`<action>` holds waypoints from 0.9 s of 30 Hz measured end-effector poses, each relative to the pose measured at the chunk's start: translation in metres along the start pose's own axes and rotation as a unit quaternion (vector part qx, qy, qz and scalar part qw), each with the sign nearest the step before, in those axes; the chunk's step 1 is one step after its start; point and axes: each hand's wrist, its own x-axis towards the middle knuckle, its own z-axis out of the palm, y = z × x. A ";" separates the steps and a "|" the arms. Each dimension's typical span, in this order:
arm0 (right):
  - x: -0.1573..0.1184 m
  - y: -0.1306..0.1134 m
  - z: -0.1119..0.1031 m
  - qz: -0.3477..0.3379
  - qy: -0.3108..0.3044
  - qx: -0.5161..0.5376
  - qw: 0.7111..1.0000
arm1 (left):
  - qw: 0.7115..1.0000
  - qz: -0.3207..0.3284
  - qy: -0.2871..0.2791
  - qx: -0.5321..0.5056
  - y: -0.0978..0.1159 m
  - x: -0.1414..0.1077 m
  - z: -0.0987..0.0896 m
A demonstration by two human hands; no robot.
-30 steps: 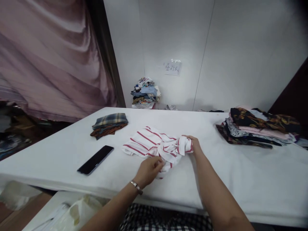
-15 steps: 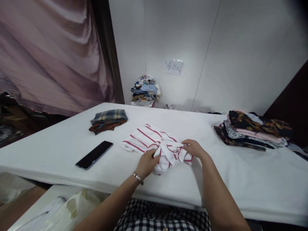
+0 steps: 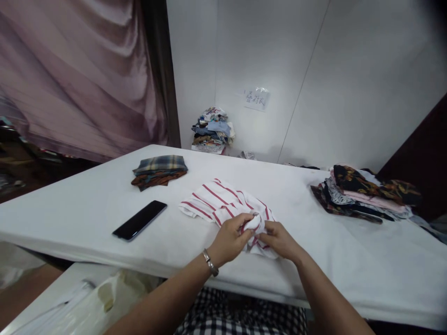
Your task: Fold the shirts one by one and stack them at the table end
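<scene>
A white shirt with red stripes (image 3: 223, 197) lies bunched on the white-covered table (image 3: 167, 260). My left hand (image 3: 233, 236), with a metal bracelet at the wrist, pinches a gathered part of it near the front. Close beside it, my right hand (image 3: 279, 239) has its fingers closed on the same crumpled fabric. The shirt's left part lies flatter on the table, its stripes running slantwise. Fingers hide some of the gathered cloth between the hands.
A black phone (image 3: 140, 220) lies left of the shirt. Behind it sits a small stack of folded plaid and brown clothes (image 3: 159, 170). A taller folded pile (image 3: 366, 195) rests at the right. More clothes (image 3: 213, 130) are heaped beyond the far edge, below a paper sign (image 3: 256, 99).
My hands have come closer together over the shirt, the left moving right and the right slightly down. The loose tie-like strips are now gathered between my fingers.
</scene>
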 end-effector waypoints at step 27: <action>-0.005 -0.124 -0.080 -0.125 0.351 0.293 0.880 | 0.880 -0.012 0.425 0.212 -0.020 0.069 -0.175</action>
